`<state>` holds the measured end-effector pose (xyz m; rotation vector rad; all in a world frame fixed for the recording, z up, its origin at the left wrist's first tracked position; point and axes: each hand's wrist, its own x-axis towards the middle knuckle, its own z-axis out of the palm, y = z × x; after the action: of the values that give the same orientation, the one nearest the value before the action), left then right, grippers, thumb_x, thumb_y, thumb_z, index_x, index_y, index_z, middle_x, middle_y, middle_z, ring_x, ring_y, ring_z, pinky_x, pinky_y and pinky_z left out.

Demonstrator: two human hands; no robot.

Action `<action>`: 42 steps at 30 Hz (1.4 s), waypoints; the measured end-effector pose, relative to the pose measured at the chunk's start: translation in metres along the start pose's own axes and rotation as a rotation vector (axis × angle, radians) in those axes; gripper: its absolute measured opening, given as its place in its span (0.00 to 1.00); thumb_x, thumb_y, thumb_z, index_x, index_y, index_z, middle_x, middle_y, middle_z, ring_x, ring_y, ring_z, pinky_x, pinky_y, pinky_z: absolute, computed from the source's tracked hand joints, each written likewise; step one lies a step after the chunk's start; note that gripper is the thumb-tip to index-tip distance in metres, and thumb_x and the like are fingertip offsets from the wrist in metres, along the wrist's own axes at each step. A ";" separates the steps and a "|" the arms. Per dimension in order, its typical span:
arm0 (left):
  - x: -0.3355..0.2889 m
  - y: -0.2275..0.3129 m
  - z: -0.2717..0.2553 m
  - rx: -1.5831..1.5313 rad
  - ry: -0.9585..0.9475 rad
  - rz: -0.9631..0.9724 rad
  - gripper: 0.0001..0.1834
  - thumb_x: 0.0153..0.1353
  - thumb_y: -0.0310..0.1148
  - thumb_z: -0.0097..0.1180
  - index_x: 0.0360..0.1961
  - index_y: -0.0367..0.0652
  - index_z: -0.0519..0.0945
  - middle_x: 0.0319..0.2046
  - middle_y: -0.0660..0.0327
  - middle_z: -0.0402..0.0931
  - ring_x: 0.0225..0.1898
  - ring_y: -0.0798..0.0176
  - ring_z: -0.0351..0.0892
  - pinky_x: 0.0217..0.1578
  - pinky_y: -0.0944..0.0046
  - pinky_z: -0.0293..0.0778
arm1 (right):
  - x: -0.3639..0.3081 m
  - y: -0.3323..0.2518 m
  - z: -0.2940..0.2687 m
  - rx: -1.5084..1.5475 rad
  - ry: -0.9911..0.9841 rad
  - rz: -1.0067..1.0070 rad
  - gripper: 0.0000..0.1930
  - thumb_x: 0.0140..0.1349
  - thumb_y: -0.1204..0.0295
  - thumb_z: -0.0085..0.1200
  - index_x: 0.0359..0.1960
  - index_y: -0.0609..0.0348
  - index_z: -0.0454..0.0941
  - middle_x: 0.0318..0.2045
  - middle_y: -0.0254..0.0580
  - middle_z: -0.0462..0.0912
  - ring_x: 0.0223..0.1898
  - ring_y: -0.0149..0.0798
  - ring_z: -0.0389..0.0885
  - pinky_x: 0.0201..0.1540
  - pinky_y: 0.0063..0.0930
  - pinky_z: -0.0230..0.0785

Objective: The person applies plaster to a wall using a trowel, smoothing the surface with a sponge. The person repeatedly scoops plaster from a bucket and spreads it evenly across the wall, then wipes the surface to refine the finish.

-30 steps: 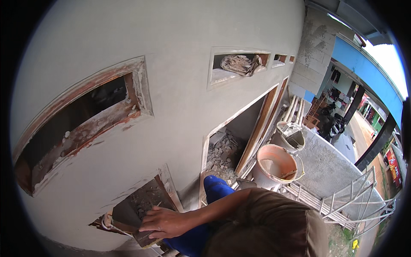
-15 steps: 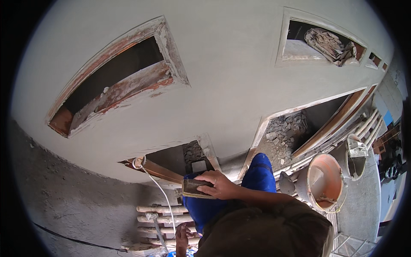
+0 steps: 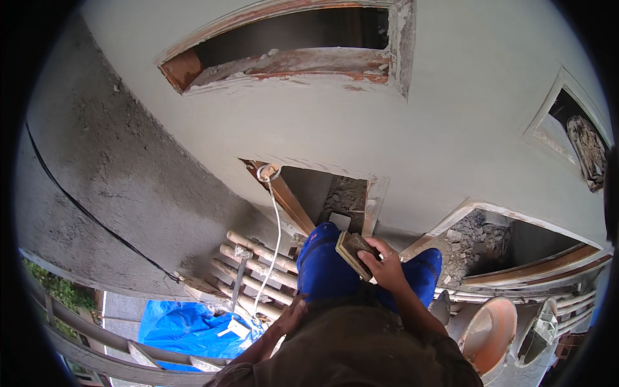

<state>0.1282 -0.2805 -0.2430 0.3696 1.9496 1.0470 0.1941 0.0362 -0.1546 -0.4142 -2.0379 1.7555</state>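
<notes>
My right hand is closed around a block-shaped hand float, dark brown with a yellowish layer along its edge. The float is held tilted above my blue-trousered thighs, off the wall. My left hand lies against my left thigh with its fingers loosely extended, and nothing shows in it. In front of me stands a smooth pale grey plastered wall. A framed opening with a rough, plaster-smeared sill cuts through it above, and a lower opening sits just beyond my knees.
I am above bamboo poles. A white cable hangs from the lower opening on the left. To the right are an orange-lined bucket and a grey bucket. A blue tarp lies below left; a black cable crosses the rough side wall.
My view has swung left, bringing the blue tarp into sight. The float has turned and tilted in my right hand, away from my left knee. My left hand has come onto my thigh.
</notes>
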 end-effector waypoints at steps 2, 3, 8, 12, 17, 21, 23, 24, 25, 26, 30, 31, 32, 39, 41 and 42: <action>-0.002 0.012 -0.003 0.005 -0.014 -0.035 0.36 0.70 0.60 0.28 0.68 0.44 0.59 0.34 0.63 0.70 0.38 0.65 0.70 0.45 0.61 0.67 | -0.002 0.003 0.000 0.005 0.007 0.045 0.15 0.61 0.71 0.58 0.49 0.63 0.77 0.39 0.43 0.81 0.42 0.35 0.78 0.48 0.27 0.69; -0.002 0.012 -0.003 -0.032 -0.040 -0.029 0.37 0.70 0.61 0.27 0.68 0.43 0.58 0.35 0.63 0.69 0.40 0.65 0.69 0.46 0.62 0.67 | -0.003 0.002 -0.001 -0.003 0.023 0.028 0.16 0.61 0.71 0.58 0.49 0.65 0.77 0.39 0.42 0.81 0.42 0.33 0.78 0.49 0.26 0.69; -0.011 0.027 -0.009 -0.080 -0.110 -0.036 0.40 0.69 0.64 0.26 0.68 0.43 0.57 0.40 0.61 0.68 0.45 0.64 0.67 0.50 0.62 0.65 | -0.003 0.010 0.004 0.012 0.031 0.041 0.16 0.62 0.71 0.58 0.49 0.66 0.76 0.41 0.43 0.81 0.43 0.32 0.78 0.49 0.25 0.69; -0.017 0.028 -0.015 -0.035 -0.156 -0.094 0.43 0.68 0.66 0.26 0.70 0.42 0.54 0.49 0.56 0.68 0.50 0.61 0.68 0.55 0.59 0.64 | 0.000 0.015 0.008 -0.009 0.015 0.032 0.16 0.62 0.71 0.58 0.49 0.66 0.76 0.41 0.43 0.82 0.43 0.32 0.79 0.49 0.26 0.70; -0.025 0.051 -0.017 -0.007 -0.203 -0.122 0.46 0.65 0.69 0.25 0.71 0.42 0.52 0.57 0.51 0.65 0.55 0.56 0.68 0.60 0.56 0.61 | 0.003 0.017 0.009 0.019 0.003 0.074 0.16 0.62 0.71 0.58 0.49 0.66 0.76 0.40 0.43 0.82 0.43 0.32 0.79 0.49 0.27 0.70; -0.021 0.045 -0.017 -0.070 -0.216 -0.142 0.46 0.65 0.69 0.25 0.71 0.42 0.52 0.56 0.52 0.66 0.57 0.56 0.65 0.61 0.56 0.59 | 0.004 0.013 0.007 0.006 -0.005 0.068 0.16 0.62 0.72 0.58 0.49 0.66 0.76 0.41 0.42 0.82 0.44 0.31 0.78 0.50 0.27 0.69; -0.022 0.043 -0.012 -0.150 -0.192 -0.106 0.46 0.65 0.69 0.25 0.71 0.42 0.52 0.56 0.52 0.66 0.58 0.55 0.65 0.61 0.55 0.59 | 0.004 0.017 0.005 0.006 -0.002 0.067 0.16 0.62 0.72 0.58 0.49 0.67 0.76 0.41 0.41 0.82 0.44 0.31 0.78 0.50 0.26 0.69; -0.022 0.042 -0.009 -0.190 -0.180 -0.087 0.46 0.66 0.69 0.24 0.71 0.43 0.52 0.56 0.52 0.66 0.59 0.55 0.65 0.61 0.55 0.59 | 0.004 0.018 0.006 0.005 0.000 0.066 0.16 0.62 0.72 0.58 0.49 0.67 0.76 0.41 0.41 0.82 0.44 0.31 0.78 0.50 0.26 0.69; -0.021 0.038 -0.004 -0.231 -0.168 -0.062 0.45 0.66 0.69 0.24 0.71 0.43 0.52 0.57 0.52 0.66 0.59 0.54 0.65 0.62 0.54 0.59 | 0.004 0.017 0.006 0.016 0.003 0.071 0.15 0.62 0.72 0.58 0.49 0.67 0.76 0.41 0.41 0.82 0.44 0.30 0.78 0.49 0.26 0.69; -0.020 0.033 0.003 -0.272 -0.156 -0.038 0.45 0.66 0.69 0.24 0.71 0.44 0.51 0.57 0.51 0.66 0.59 0.53 0.64 0.62 0.53 0.58 | 0.004 0.015 0.007 0.026 0.005 0.076 0.15 0.62 0.72 0.57 0.49 0.67 0.76 0.41 0.41 0.82 0.44 0.30 0.78 0.49 0.26 0.69; -0.017 0.017 0.003 -0.421 -0.133 -0.116 0.44 0.66 0.69 0.24 0.71 0.47 0.50 0.59 0.49 0.65 0.60 0.51 0.65 0.62 0.51 0.58 | 0.006 0.010 0.005 -0.021 0.003 0.084 0.15 0.62 0.72 0.57 0.49 0.67 0.76 0.41 0.41 0.81 0.44 0.30 0.78 0.49 0.26 0.69; -0.023 0.021 -0.003 -0.409 -0.126 -0.098 0.43 0.66 0.69 0.24 0.72 0.50 0.49 0.59 0.50 0.65 0.59 0.51 0.65 0.61 0.52 0.60 | 0.006 0.011 0.004 0.002 0.001 0.107 0.15 0.62 0.73 0.57 0.49 0.67 0.76 0.41 0.40 0.82 0.44 0.30 0.77 0.50 0.26 0.69; -0.021 0.017 -0.001 -0.392 -0.121 -0.074 0.43 0.66 0.69 0.23 0.72 0.50 0.48 0.58 0.50 0.65 0.59 0.52 0.65 0.61 0.52 0.60 | 0.006 0.014 0.004 0.025 -0.001 0.130 0.15 0.62 0.73 0.57 0.49 0.68 0.76 0.42 0.40 0.82 0.44 0.30 0.77 0.50 0.26 0.69; -0.018 0.022 -0.012 -0.231 -0.189 -0.121 0.45 0.65 0.69 0.23 0.73 0.48 0.45 0.53 0.53 0.67 0.56 0.55 0.66 0.60 0.53 0.61 | 0.010 0.022 0.002 -0.006 0.018 0.107 0.15 0.63 0.73 0.56 0.49 0.68 0.76 0.42 0.41 0.82 0.44 0.30 0.77 0.51 0.26 0.68; -0.018 0.027 -0.012 -0.113 -0.221 -0.097 0.46 0.65 0.70 0.22 0.73 0.47 0.45 0.55 0.52 0.67 0.58 0.53 0.65 0.62 0.52 0.59 | 0.009 0.013 0.003 -0.035 0.005 0.130 0.15 0.63 0.73 0.56 0.50 0.68 0.76 0.42 0.41 0.82 0.44 0.30 0.77 0.51 0.26 0.68; -0.018 0.028 -0.011 -0.054 -0.238 -0.084 0.46 0.65 0.70 0.21 0.73 0.46 0.45 0.56 0.52 0.66 0.58 0.52 0.65 0.62 0.52 0.58 | 0.010 0.010 0.003 -0.049 -0.001 0.142 0.15 0.63 0.73 0.56 0.50 0.68 0.76 0.42 0.41 0.82 0.44 0.30 0.77 0.51 0.26 0.68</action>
<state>0.1256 -0.2805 -0.2084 0.3619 1.7076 0.9543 0.1834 0.0396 -0.1642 -0.5870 -2.1016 1.7892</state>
